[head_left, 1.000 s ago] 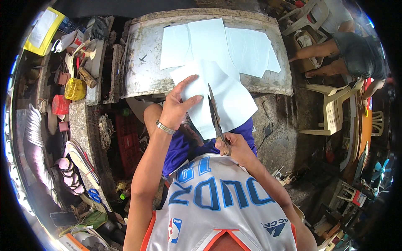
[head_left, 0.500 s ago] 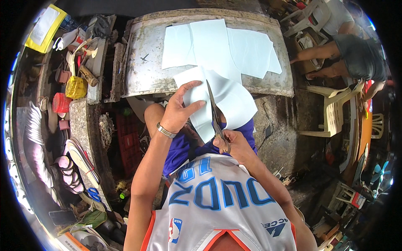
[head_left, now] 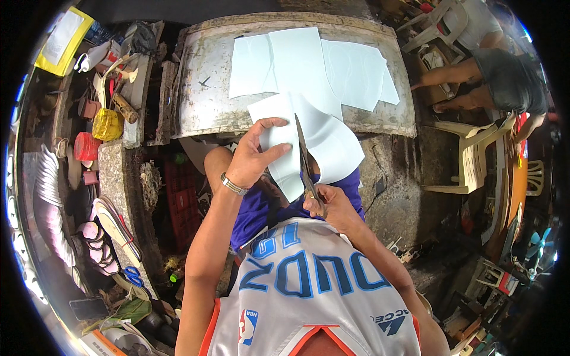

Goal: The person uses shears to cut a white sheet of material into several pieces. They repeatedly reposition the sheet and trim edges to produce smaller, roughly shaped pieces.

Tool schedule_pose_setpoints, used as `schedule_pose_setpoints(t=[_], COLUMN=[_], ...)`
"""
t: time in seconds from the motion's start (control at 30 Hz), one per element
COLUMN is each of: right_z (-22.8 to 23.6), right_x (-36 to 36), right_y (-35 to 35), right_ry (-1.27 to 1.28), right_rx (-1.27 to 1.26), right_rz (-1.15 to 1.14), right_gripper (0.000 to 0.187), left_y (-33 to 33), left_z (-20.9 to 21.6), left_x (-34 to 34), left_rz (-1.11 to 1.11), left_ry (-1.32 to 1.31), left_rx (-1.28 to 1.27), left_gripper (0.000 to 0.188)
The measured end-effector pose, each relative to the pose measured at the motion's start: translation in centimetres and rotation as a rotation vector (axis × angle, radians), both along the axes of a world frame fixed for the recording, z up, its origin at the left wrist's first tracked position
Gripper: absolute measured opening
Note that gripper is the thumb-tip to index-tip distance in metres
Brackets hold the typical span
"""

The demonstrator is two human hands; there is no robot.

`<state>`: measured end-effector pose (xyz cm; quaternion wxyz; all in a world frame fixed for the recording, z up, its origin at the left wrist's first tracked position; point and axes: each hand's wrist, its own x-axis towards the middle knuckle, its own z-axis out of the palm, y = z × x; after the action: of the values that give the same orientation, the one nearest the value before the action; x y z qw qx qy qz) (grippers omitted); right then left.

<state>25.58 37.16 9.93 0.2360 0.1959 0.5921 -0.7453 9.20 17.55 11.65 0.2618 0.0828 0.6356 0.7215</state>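
Note:
A pale white sheet (head_left: 335, 145), thin and flexible, hangs over my lap at the table's near edge, cut partway into two flaps. My left hand (head_left: 256, 155) pinches the left flap between thumb and fingers. In my right hand (head_left: 333, 207) is a pair of long scissors (head_left: 304, 155), its handles gripped low and its blades pointing away from me in the cut between the flaps. Beyond them, more white sheets (head_left: 300, 62) with faint drawn outlines lie overlapping on the worn table (head_left: 205, 110).
Shelves at left carry a yellow container (head_left: 108, 123), a red container (head_left: 87, 146), stacked soles (head_left: 116, 228) and blue-handled scissors (head_left: 133, 275). A red crate (head_left: 181, 199) stands by my left leg. At right are a cream plastic chair (head_left: 472, 160) and another person (head_left: 510, 80).
The scissors and the hanging sheet have shifted very slightly. Both hands keep nearly the same place and hold.

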Motion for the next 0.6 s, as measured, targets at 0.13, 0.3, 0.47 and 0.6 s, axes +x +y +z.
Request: schedule_pose_setpoints(t=[0.13,0.3,0.47,0.6], right_z=[0.1,-0.1,-0.1,0.4], right_x=[0.0,0.0,0.2,0.2], right_y=[0.1,0.4,0.6,0.7], right_ry=[0.005,0.028,0.025,-0.008], right_rx=[0.08,0.164,0.219,0.2], right_rz=[0.031,0.068,0.071,0.055], right_gripper=[0.043,0.047,0.05,0.049], left_y=[0.0,-0.3,-0.8,-0.9], left_z=[0.2,0.6,0.8,0.9], left_x=[0.0,-0.3,-0.9,-1.0], left_rz=[-0.006,-0.046,-0.106,-0.121], left_ry=[-0.006,0.011,0.082,0.071], left_rx=[0.007,-0.012,-0.104,-0.07], left_gripper=[0.049,0.048,0.045,0.046])
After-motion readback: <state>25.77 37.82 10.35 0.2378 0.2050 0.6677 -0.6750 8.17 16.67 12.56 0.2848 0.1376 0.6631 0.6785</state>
